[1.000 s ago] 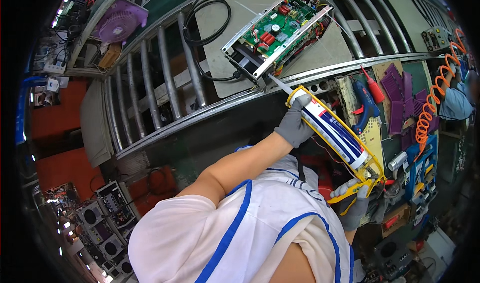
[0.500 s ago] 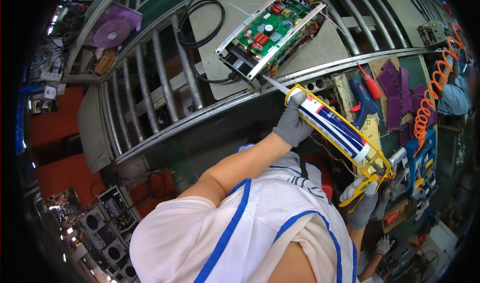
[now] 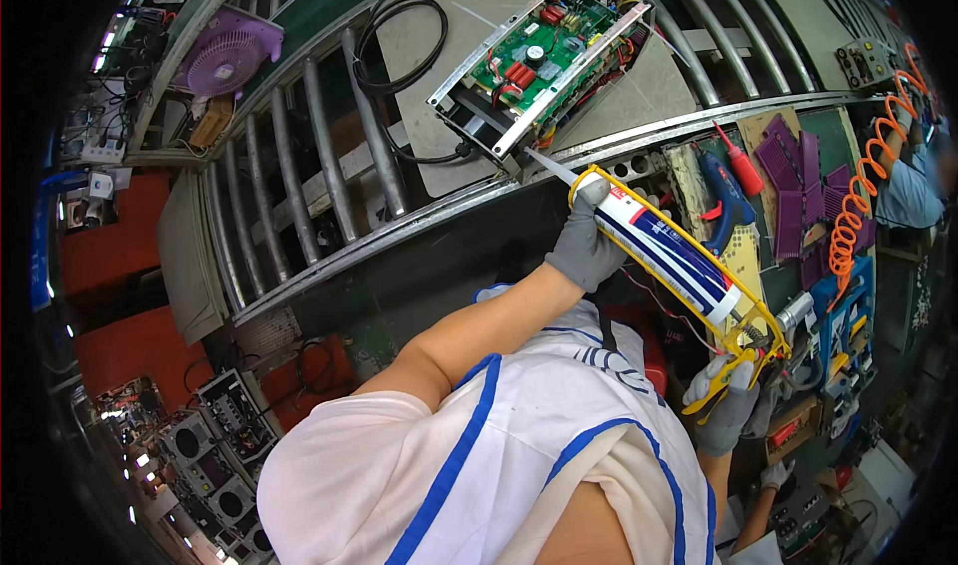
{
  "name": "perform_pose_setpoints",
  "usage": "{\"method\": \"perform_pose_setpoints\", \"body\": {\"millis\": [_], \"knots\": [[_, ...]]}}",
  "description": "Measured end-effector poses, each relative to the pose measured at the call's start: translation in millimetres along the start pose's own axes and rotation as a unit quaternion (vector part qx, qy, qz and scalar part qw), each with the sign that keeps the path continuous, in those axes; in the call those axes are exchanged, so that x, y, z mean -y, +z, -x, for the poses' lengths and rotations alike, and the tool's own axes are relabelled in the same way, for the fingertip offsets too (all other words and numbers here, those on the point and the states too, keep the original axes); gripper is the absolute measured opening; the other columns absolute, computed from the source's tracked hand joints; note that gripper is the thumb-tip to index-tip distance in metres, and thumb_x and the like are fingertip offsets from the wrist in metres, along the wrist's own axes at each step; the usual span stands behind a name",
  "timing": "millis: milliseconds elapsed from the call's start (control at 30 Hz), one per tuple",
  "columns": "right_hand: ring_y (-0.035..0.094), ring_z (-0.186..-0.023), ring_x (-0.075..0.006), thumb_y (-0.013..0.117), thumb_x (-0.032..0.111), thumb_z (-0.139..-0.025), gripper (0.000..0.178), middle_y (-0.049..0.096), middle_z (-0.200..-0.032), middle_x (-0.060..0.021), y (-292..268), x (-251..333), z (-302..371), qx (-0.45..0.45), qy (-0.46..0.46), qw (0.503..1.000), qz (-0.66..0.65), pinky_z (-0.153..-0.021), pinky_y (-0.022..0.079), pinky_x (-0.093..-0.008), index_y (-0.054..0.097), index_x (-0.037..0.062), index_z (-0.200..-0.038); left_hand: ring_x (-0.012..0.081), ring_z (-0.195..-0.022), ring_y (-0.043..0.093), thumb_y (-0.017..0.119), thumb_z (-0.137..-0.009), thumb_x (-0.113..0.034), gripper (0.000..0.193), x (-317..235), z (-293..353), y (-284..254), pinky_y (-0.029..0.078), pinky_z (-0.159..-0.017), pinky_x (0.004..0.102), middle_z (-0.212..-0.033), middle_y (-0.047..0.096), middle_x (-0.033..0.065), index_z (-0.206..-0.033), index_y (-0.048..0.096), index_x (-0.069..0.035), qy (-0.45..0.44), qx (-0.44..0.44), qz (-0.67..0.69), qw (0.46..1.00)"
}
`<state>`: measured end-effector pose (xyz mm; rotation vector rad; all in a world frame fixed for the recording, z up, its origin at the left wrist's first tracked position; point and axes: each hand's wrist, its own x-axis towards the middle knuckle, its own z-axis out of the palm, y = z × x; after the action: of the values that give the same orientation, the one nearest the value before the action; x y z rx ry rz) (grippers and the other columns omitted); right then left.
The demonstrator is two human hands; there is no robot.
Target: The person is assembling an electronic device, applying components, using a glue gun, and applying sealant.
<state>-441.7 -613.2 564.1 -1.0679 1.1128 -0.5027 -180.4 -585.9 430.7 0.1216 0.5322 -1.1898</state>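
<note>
One caulking gun (image 3: 667, 258), one green-board chassis (image 3: 544, 64). Gun yellow-framed, cartridge (image 3: 689, 280) white and blue, slanted; left hand (image 3: 587, 238) wrapped round its front, right hand (image 3: 726, 403) on its handle (image 3: 705, 401), squeeze hard to judge from here. Nozzle (image 3: 552, 169) near the chassis corner, by the metal rail (image 3: 699, 122); some room between rail and apron (image 3: 559, 395).

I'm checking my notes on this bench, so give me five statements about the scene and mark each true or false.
1. The left grip holds the front of the loaded caulking gun. True.
2. The right grip is empty. False: it is at the gun's yellow handle.
3. The coiled hose is green. False: it is orange.
4. A black cable lies left of the open electronic unit. True.
5. The fan is white. False: it is purple.
</note>
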Motion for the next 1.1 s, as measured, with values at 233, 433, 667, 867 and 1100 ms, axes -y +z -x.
{"method": "perform_pose_setpoints", "body": {"millis": [233, 433, 667, 867, 1100], "knots": [[0.052, -0.05, -0.0147, 0.049, 0.051, -0.102, 0.05, 0.054, -0.062, -0.0059, -2, -2, -2, 0.006, 0.001, 1.0, -0.007, -0.048, 0.045, -0.0273, 0.055, 0.0036, -0.091, 0.0366, -0.101, 0.068, 0.085, -0.074, -0.029, 0.04, 1, 1, -2, 0.047, -0.106, 0.0627, -0.099, 0.068, 0.0194, -0.1, 0.064, -0.006, 0.002, -0.003, -0.013, 1.0], [0.053, -0.049, -0.016, 0.048, 0.05, -0.103, 0.049, 0.054, -0.06, -0.0065, -7, -9, -1, 0.008, 0.003, 1.0, -0.022, -0.048, 0.046, -0.0285, 0.056, 0.0035, -0.091, 0.0365, -0.101, 0.068, 0.085, -0.075, -0.027, 0.038, 3, 1, -5, 0.047, -0.106, 0.0629, -0.1, 0.068, 0.0189, -0.099, 0.064, -0.008, -0.002, 0.0, -0.01, 1.0], [0.053, -0.049, -0.0165, 0.045, 0.05, -0.104, 0.049, 0.054, -0.06, -0.0065, -16, -18, 7, -0.005, 0.001, 1.0, -0.028, -0.049, 0.047, -0.029, 0.056, 0.0039, -0.091, 0.037, -0.107, 0.065, 0.083, -0.077, -0.025, 0.038, 11, 5, -12, 0.047, -0.106, 0.0631, -0.102, 0.067, 0.0169, -0.105, 0.061, -0.012, -0.019, -0.001, -0.023, 1.0], [0.053, -0.049, -0.0168, 0.043, 0.051, -0.104, 0.05, 0.054, -0.061, -0.0071, -16, -31, 8, -0.019, 0.027, 0.998, -0.058, -0.049, 0.047, -0.0297, 0.055, 0.0044, -0.091, 0.039, -0.111, 0.061, 0.081, -0.08, -0.022, 0.043, 11, 0, -23, 0.046, -0.107, 0.0632, -0.107, 0.063, 0.0176, -0.115, 0.056, -0.014, -0.035, -0.043, -0.023, 0.998], [0.05, -0.049, -0.0147, 0.045, 0.054, -0.103, 0.049, 0.051, -0.061, -0.0037, -8, -47, 3, -0.02, 0.049, 0.996, -0.073, -0.047, 0.044, -0.0287, 0.054, 0.0077, -0.09, 0.0394, -0.111, 0.061, 0.081, -0.08, -0.024, 0.049, -1, 1, -22, 0.045, -0.107, 0.0638, -0.108, 0.062, 0.0187, -0.116, 0.054, -0.006, -0.017, -0.072, -0.046, 0.996]]}}
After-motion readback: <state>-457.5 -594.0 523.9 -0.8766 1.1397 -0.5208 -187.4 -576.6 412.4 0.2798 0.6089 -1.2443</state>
